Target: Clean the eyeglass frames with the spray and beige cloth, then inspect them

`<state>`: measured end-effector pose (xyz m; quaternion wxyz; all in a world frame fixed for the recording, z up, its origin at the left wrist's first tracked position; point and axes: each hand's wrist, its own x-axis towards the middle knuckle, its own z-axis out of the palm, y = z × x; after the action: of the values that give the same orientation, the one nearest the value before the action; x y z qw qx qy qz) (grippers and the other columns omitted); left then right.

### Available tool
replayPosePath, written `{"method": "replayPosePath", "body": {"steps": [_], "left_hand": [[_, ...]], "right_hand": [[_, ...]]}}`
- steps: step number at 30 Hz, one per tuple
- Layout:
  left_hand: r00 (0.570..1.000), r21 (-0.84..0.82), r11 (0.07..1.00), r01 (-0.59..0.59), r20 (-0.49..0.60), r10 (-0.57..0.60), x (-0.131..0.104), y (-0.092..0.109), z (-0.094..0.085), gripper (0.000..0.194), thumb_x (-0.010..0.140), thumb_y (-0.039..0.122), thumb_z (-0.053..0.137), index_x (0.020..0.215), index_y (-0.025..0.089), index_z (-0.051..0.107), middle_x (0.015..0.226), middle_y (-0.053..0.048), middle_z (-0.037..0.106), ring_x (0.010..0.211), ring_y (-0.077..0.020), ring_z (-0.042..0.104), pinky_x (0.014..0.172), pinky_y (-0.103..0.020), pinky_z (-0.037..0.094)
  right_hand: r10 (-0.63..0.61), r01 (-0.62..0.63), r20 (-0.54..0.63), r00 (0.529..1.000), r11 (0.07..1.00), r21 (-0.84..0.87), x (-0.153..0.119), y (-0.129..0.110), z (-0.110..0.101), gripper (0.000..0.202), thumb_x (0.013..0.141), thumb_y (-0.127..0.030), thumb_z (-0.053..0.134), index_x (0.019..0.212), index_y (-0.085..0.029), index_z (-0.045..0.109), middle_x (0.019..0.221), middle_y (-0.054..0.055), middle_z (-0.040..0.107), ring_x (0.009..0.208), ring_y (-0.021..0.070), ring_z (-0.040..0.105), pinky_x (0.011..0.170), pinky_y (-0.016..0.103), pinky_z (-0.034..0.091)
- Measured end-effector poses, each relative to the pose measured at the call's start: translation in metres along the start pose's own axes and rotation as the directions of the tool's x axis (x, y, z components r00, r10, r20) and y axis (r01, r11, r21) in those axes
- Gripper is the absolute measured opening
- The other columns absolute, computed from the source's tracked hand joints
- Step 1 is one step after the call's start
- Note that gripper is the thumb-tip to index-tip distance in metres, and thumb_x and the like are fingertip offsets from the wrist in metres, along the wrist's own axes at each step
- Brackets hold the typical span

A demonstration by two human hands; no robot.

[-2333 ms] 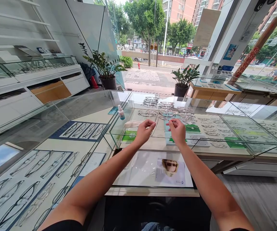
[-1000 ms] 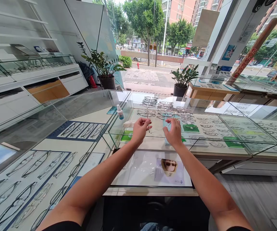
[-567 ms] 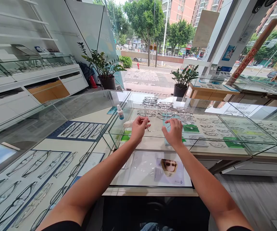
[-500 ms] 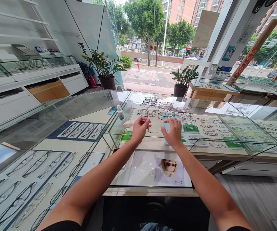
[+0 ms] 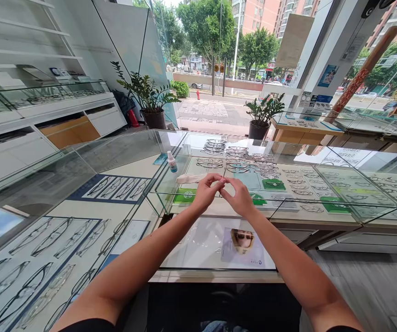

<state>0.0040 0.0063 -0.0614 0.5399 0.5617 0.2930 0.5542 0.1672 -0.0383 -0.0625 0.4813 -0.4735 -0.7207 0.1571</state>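
My left hand (image 5: 206, 192) is closed in a pinch on a pair of thin-framed glasses (image 5: 224, 174). Only a slim dark part of them shows above the fingertips; the fingers hide most of the rest. My right hand (image 5: 239, 197) meets the left at the fingertips, its thumb and forefinger pinching the same glasses. Both hands are over the glass counter (image 5: 181, 258). Left of them lie a pale cloth (image 5: 186, 178) and a small white spray bottle (image 5: 172, 162) with a blue-green lower part, standing upright.
Rows of glasses (image 5: 238, 161) fill the display beyond my hands. Green cards (image 5: 184, 195) lie near the left wrist. To the left, a glass case holds trays of glasses (image 5: 119, 186). A printed picture (image 5: 242, 246) lies between my forearms. Potted plants (image 5: 155, 117) stand by the window.
My right hand, apart and open before, has moved left to the left hand and closed on the glasses. The left hand has shifted slightly right and turned the glasses.
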Motion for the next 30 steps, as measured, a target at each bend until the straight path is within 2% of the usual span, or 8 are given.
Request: {"method": "replayPosePath", "body": {"steps": [4, 7, 12, 19, 26, 30], "left_hand": [[0.999, 0.037, 0.999, -0.029, 0.02, 0.028, 0.001, 0.0, 0.0, 0.047, 0.083, 0.062, 0.091, 0.09, 0.018, 0.075, 0.102, -0.007, 0.074, 0.087, -0.0187, 0.071, 0.08, -0.034, 0.06], [0.997, 0.097, 0.993, -0.069, 0.027, 0.067, 0.002, 0.0, -0.002, 0.043, 0.089, 0.06, 0.085, 0.094, 0.019, 0.075, 0.098, -0.007, 0.077, 0.093, -0.0201, 0.073, 0.085, -0.033, 0.058], [0.999, 0.12, 0.992, -0.045, 0.004, 0.045, 0.006, -0.004, -0.006, 0.043, 0.087, 0.061, 0.084, 0.094, 0.019, 0.077, 0.096, -0.007, 0.08, 0.096, -0.0227, 0.077, 0.089, -0.037, 0.062], [0.999, 0.156, 0.987, -0.04, 0.027, 0.037, 0.008, -0.006, -0.009, 0.047, 0.089, 0.063, 0.08, 0.101, 0.018, 0.084, 0.101, -0.012, 0.085, 0.096, -0.027, 0.081, 0.083, -0.038, 0.063], [0.993, 0.191, 0.977, -0.095, 0.094, 0.078, 0.009, -0.005, -0.013, 0.03, 0.09, 0.048, 0.081, 0.102, 0.02, 0.08, 0.105, -0.009, 0.083, 0.101, -0.0243, 0.078, 0.086, -0.036, 0.061], [0.993, 0.193, 0.978, -0.085, 0.095, 0.067, 0.01, -0.006, -0.014, 0.029, 0.086, 0.045, 0.084, 0.094, 0.02, 0.073, 0.098, -0.006, 0.077, 0.099, -0.0221, 0.074, 0.078, -0.03, 0.057]], "right_hand": [[0.027, -0.024, -0.046, 0.999, 0.998, 0.051, 0.0, 0.0, 0.001, 0.03, 0.099, -0.043, 0.074, 0.125, -0.027, 0.077, 0.126, 0.011, 0.083, 0.122, 0.0317, 0.074, 0.109, 0.051, 0.059], [0.041, -0.032, -0.08, 0.996, 0.994, 0.102, 0.0, -0.001, 0.0, 0.031, 0.099, -0.044, 0.073, 0.125, -0.027, 0.077, 0.125, 0.01, 0.083, 0.119, 0.0307, 0.075, 0.11, 0.051, 0.059], [0.063, -0.048, -0.091, 0.994, 0.987, 0.155, 0.002, -0.004, -0.005, 0.03, 0.098, -0.042, 0.072, 0.123, -0.026, 0.078, 0.125, 0.01, 0.084, 0.12, 0.0301, 0.075, 0.112, 0.05, 0.057], [0.072, -0.054, -0.099, 0.992, 0.983, 0.173, 0.003, -0.009, -0.009, 0.032, 0.098, -0.046, 0.071, 0.121, -0.025, 0.077, 0.125, 0.01, 0.083, 0.12, 0.0307, 0.076, 0.111, 0.05, 0.057], [0.077, -0.059, -0.095, 0.992, 0.982, 0.18, 0.004, -0.012, -0.011, 0.03, 0.099, -0.045, 0.07, 0.12, -0.027, 0.078, 0.123, 0.009, 0.084, 0.12, 0.0304, 0.076, 0.112, 0.05, 0.057], [0.053, -0.041, -0.072, 0.996, 0.986, 0.16, 0.003, -0.012, -0.011, 0.029, 0.098, -0.044, 0.069, 0.12, -0.027, 0.078, 0.123, 0.009, 0.085, 0.12, 0.0303, 0.076, 0.111, 0.05, 0.057]]}}
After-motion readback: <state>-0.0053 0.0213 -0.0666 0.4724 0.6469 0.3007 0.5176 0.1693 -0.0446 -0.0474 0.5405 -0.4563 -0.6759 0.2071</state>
